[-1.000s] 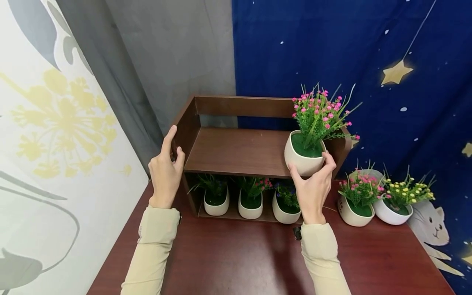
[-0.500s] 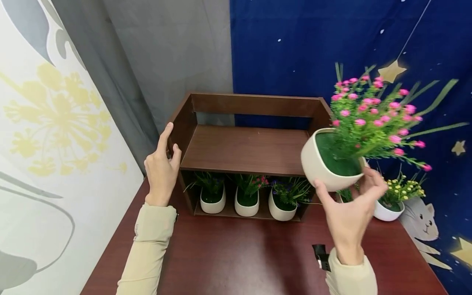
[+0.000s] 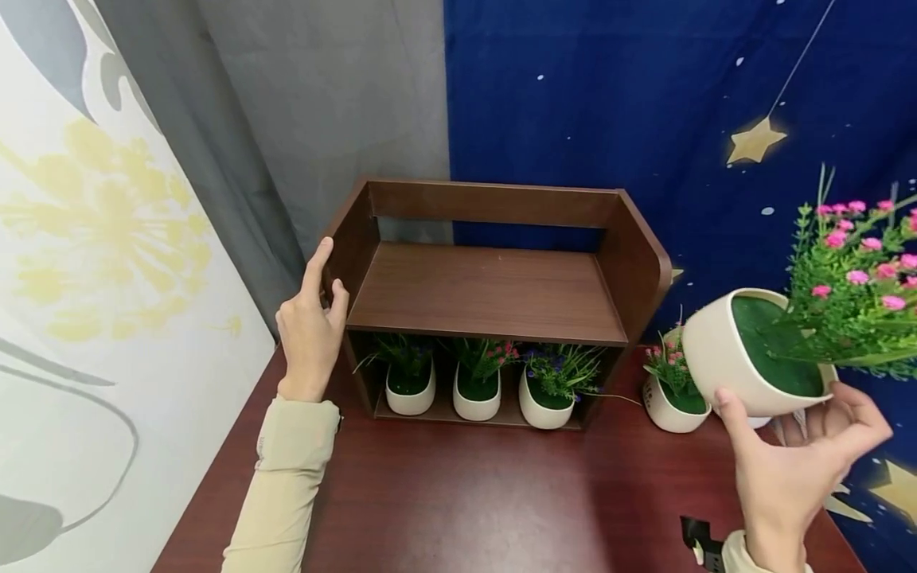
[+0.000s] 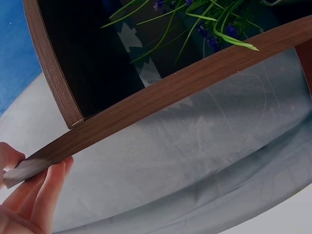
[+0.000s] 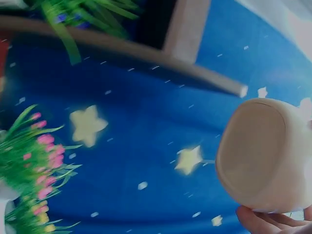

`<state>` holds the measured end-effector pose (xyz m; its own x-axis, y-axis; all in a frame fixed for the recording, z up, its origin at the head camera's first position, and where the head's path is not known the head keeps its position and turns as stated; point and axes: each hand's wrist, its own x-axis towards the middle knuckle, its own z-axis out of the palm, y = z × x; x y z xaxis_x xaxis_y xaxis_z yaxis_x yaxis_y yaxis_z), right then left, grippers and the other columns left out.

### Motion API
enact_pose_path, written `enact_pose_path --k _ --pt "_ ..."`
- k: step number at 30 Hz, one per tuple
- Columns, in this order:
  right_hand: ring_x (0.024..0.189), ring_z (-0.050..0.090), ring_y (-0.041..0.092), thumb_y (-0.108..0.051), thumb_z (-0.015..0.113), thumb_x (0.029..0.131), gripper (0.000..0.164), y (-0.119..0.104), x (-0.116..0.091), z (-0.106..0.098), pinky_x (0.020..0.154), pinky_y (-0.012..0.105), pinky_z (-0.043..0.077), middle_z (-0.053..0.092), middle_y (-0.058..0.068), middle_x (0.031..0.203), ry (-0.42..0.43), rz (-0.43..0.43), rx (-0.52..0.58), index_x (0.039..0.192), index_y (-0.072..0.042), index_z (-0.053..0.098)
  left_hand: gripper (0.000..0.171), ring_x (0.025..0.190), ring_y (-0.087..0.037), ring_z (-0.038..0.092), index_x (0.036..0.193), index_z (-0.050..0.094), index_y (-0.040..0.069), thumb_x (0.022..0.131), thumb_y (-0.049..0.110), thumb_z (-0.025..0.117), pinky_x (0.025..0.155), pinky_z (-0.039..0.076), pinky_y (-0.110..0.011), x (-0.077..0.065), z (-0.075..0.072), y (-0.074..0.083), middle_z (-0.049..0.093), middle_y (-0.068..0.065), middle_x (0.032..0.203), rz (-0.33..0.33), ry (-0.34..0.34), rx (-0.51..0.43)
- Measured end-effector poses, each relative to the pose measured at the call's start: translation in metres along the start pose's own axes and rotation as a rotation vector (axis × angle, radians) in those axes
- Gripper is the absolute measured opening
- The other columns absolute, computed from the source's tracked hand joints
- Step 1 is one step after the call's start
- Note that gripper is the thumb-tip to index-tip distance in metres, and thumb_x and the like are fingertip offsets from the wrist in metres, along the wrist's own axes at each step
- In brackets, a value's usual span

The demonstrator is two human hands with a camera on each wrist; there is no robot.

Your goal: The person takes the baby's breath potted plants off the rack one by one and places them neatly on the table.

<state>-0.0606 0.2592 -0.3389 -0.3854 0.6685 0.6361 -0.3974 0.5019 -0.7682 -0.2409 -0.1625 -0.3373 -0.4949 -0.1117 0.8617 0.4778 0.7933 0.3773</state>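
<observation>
My right hand (image 3: 798, 461) holds a cream flowerpot (image 3: 745, 354) with pink artificial flowers (image 3: 860, 274), its thumb on the near side. The pot is tilted to the right in the air, beyond the shelf's right end; in the right wrist view the base of the flowerpot (image 5: 253, 148) shows. My left hand (image 3: 310, 338) grips the left side panel of a brown two-tier wooden shelf (image 3: 487, 290). In the left wrist view, thumb and fingers (image 4: 48, 187) lie on opposite faces of the panel (image 4: 146, 107).
The lower tier holds three cream pots: a left pot (image 3: 411, 391), a middle pot (image 3: 477, 398) and a right pot (image 3: 546, 404). Right of the shelf, a pink-flowered pot (image 3: 673, 406) stands on the reddish table (image 3: 466, 493). A thin cord (image 3: 619, 397) lies near it.
The right hand has lifted the pink-flowered pot off the upper tier and carried it right, tilting it. The left hand has stayed on the shelf's side panel.
</observation>
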Motion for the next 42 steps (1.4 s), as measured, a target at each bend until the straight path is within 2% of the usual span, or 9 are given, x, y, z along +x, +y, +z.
enact_pose_path --k 3,5,10,14,19,23,27,31,42 --pt "0.106 0.052 0.021 0.01 0.078 0.061 0.081 0.016 -0.011 -0.007 0.078 0.02 0.043 0.046 0.011 0.124 0.012 0.112 -0.011 0.127 -0.01 0.035 0.053 0.035 -0.014 0.017 0.139 0.047 0.025 0.089 0.006 0.054 0.038 0.017 -0.032 -0.001 -0.007 -0.003 0.031 -0.002 0.045 -0.002 0.011 0.017" --pt "0.114 0.049 0.02 0.007 0.079 0.062 0.082 0.028 -0.021 -0.011 0.084 0.019 0.041 0.043 0.009 0.13 -0.005 0.17 -0.076 0.128 -0.013 0.034 0.054 0.035 -0.014 0.016 0.138 0.048 0.024 0.088 0.005 0.055 0.038 0.016 -0.031 -0.003 -0.012 -0.004 0.03 -0.002 0.045 -0.004 0.02 0.023" --pt "0.102 0.051 0.01 -0.003 0.083 0.064 0.082 0.054 -0.042 -0.016 0.081 0.014 0.04 0.047 0.0 0.118 -0.038 0.269 -0.239 0.128 -0.019 0.034 0.054 0.036 -0.013 0.015 0.138 0.049 0.023 0.088 0.004 0.056 0.038 0.015 -0.03 -0.007 -0.017 -0.006 0.03 0.0 0.045 0.0 0.016 0.027" --pt "0.101 0.051 0.006 -0.007 0.085 0.063 0.082 0.074 -0.053 -0.016 0.08 0.012 0.038 0.048 0.001 0.12 -0.066 0.278 -0.286 0.127 -0.021 0.035 0.054 0.035 -0.013 0.016 0.138 0.048 0.023 0.088 0.004 0.055 0.038 0.016 -0.03 -0.006 -0.015 -0.004 0.031 -0.001 0.046 0.001 0.012 0.021" --pt "0.101 0.051 0.007 -0.003 0.085 0.061 0.082 0.096 -0.062 -0.012 0.079 0.012 0.038 0.05 0.005 0.121 -0.094 0.26 -0.254 0.125 -0.018 0.035 0.054 0.035 -0.014 0.017 0.138 0.047 0.023 0.088 0.004 0.055 0.038 0.016 -0.03 -0.006 -0.013 -0.003 0.032 -0.002 0.047 -0.002 0.006 0.016" --pt "0.11 0.049 0.008 0.001 0.084 0.061 0.082 0.109 -0.066 -0.011 0.087 0.014 0.037 0.048 0.006 0.124 -0.106 0.247 -0.228 0.126 -0.012 0.036 0.054 0.035 -0.014 0.017 0.139 0.047 0.023 0.088 0.004 0.055 0.038 0.017 -0.03 -0.005 -0.011 -0.003 0.033 -0.002 0.047 -0.002 0.007 0.014" --pt "0.117 0.045 0.009 -0.001 0.085 0.061 0.081 0.117 -0.068 -0.011 0.093 0.018 0.036 0.046 0.008 0.13 -0.109 0.257 -0.242 0.126 -0.012 0.037 0.053 0.035 -0.013 0.016 0.138 0.049 0.023 0.088 0.004 0.055 0.038 0.016 -0.029 -0.004 -0.01 -0.001 0.032 -0.002 0.046 -0.005 0.016 0.005" --pt "0.114 0.048 0.007 -0.005 0.087 0.059 0.08 0.123 -0.07 -0.01 0.09 0.017 0.037 0.048 0.01 0.13 -0.112 0.263 -0.278 0.123 -0.015 0.039 0.054 0.035 -0.013 0.016 0.138 0.048 0.022 0.088 0.004 0.055 0.038 0.016 -0.029 -0.004 -0.008 -0.001 0.032 -0.002 0.046 -0.001 0.008 0.004" --pt "0.11 0.048 0.001 -0.009 0.089 0.057 0.081 0.134 -0.074 -0.008 0.088 0.014 0.038 0.051 0.013 0.127 -0.136 0.237 -0.332 0.12 -0.001 0.038 0.053 0.035 -0.015 0.018 0.139 0.047 0.021 0.089 0.005 0.055 0.038 0.017 -0.031 -0.001 -0.002 0.003 0.034 -0.004 0.046 0.012 -0.004 -0.003"
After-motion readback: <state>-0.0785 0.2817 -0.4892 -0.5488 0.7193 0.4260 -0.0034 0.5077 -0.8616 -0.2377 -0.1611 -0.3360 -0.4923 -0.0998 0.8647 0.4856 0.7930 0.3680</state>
